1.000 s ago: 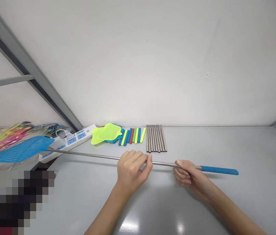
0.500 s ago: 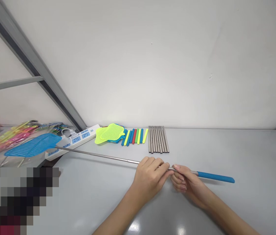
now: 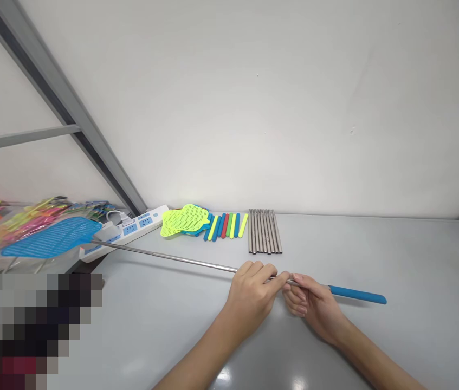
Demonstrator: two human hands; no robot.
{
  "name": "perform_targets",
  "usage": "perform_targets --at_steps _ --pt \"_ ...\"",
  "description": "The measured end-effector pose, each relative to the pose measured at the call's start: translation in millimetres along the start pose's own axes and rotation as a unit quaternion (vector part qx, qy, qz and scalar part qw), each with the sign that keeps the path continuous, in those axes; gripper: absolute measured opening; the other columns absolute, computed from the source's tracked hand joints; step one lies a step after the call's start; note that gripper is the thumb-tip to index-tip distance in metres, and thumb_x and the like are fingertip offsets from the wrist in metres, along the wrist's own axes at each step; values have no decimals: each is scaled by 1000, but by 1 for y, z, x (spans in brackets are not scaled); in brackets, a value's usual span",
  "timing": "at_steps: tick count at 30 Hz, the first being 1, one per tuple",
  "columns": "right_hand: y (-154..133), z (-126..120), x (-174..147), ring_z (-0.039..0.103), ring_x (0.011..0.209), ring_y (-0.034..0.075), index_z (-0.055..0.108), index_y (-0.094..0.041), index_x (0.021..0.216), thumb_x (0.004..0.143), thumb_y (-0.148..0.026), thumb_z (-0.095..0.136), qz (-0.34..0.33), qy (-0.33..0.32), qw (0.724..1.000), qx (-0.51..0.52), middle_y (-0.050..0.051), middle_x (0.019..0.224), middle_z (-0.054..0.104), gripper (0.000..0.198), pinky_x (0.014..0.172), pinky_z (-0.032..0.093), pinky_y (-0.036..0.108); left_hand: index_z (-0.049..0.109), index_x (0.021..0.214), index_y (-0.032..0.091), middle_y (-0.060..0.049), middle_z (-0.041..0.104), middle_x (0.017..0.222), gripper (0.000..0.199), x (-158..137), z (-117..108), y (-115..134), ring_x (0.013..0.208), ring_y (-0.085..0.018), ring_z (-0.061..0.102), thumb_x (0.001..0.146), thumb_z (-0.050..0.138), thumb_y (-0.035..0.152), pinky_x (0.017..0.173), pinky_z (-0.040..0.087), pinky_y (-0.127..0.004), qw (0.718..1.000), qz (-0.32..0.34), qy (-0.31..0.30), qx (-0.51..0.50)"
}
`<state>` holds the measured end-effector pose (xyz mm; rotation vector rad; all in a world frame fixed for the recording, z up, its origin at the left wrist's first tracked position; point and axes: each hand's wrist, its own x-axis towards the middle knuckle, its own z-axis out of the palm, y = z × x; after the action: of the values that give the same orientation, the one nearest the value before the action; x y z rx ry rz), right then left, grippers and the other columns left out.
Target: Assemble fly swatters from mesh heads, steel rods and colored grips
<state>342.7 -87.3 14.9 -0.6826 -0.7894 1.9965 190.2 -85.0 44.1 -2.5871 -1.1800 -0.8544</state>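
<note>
In the head view, my left hand was clamped over the swatter, knuckles up, its fingers wrapped across the thin metal shaft. My right hand was closed on the same shaft, its thumb on top and its fingers curled below, just short of the blue handle. The two hands were so near each other that I could not tell whether their fingertips touched.

Reckoned from my hands, with twelve o'clock straight ahead toward the wall, the handle pointed to three. The blue head lay out just past nine, over the near end of the strip; I could not tell whether they touched. The swatter was raised off the table, a faint shadow beneath it.

Between eleven and twelve stood a row of metal tubes, lying side by side. Between ten and eleven, just beside them, were the sticks in blue, yellow, red and green. At ten lay overlapping spare heads, yellow uppermost, blue under them. Beyond the blue head were clear bags of colourful things.
</note>
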Motion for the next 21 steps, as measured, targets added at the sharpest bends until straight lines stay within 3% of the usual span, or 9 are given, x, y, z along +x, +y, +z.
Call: perform_targets --at_steps 7,13,21 --pt "2 4 -1 22 40 7 32 -17 49 77 -33 44 0 -19 1000 -2 -5 44 26 35 44 15 24 56 80 22 3 52 61 13 1 -1 -2 56 -10 41 80 46 30 53 24 -27 1000 9 15 10" --pt "-5 8 -3 16 40 6 26 -18 48 76 -35 45 -25 -19 998 -56 -6 43 18 39 43 13 24 48 58 18 3 44 50 25 4 -2 -7 49 -10 38 78 48 34 49 21 -27 992 58 71 83" --pt "-14 4 -2 10 43 6 19 -19 47 79 -32 43 -64 -43 985 -155 -7 45 14 42 44 9 26 42 53 18 4 40 46 32 8 -9 -13 44 -8 35 77 48 38 47 20 -26 980 103 109 129"
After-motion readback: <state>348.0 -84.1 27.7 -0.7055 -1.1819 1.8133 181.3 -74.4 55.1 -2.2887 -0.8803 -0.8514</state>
